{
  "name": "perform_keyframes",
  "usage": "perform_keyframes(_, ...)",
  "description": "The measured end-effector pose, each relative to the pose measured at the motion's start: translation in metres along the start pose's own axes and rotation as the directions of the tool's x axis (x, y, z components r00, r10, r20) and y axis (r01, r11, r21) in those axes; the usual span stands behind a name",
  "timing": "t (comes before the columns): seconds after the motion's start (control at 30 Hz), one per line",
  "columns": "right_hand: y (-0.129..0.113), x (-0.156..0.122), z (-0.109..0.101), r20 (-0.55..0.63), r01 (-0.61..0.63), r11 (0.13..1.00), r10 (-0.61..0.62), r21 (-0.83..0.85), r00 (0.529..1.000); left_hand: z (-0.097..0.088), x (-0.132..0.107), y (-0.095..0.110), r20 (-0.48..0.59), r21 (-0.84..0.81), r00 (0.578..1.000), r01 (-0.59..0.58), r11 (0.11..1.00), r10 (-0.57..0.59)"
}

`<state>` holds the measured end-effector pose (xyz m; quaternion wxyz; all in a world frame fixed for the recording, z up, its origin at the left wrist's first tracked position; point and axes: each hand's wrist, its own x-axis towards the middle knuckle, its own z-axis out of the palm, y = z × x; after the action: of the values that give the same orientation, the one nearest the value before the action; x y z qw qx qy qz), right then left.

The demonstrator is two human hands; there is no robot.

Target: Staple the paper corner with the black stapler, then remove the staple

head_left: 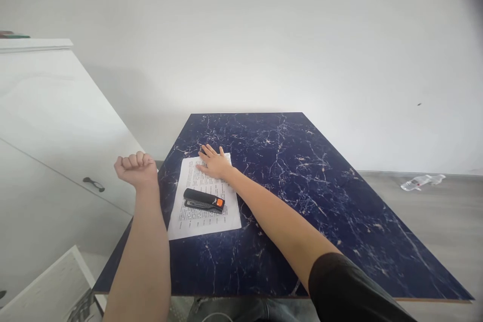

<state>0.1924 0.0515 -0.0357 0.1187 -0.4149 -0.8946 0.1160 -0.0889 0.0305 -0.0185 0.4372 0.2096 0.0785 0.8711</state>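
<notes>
A printed sheet of paper (199, 211) lies on the left part of a dark blue marbled table (302, 186). A black stapler (204, 200) with an orange end rests across the middle of the sheet. My right hand (214, 162) lies flat on the paper's far edge, fingers stretched out and holding nothing. My left hand (135, 167) hovers in the air beyond the table's left edge, curled into a fist with nothing visible in it.
A white cabinet (56, 126) with a dark handle (93, 184) stands close on the left. A plain white wall is behind the table. A crumpled plastic bottle (421, 181) lies on the grey floor at the right. A pale board (49, 287) sits at the lower left.
</notes>
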Motion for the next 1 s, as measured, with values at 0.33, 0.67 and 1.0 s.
perform_keyframes(0.33, 0.008, -0.069, -0.001, 0.137, 0.261, 0.964, -0.265, 0.046, 0.955, 0.017, -0.014, -0.006, 0.157, 0.045, 0.978, 0.132, 0.990, -0.138)
perform_keyframes(0.67, 0.089, -0.162, -0.040, 0.116, 0.161, 0.987, -0.162, 0.018, 0.980, 0.037, -0.035, -0.040, 0.186, 0.149, 0.911, 0.344, 0.927, -0.368)
perform_keyframes(1.0, 0.110, -0.189, -0.054, 0.100, 0.148, 0.987, -0.153, 0.053, 0.983, 0.087, -0.147, -0.174, 0.152, 0.769, 0.847, 0.223, 0.599, -0.510)
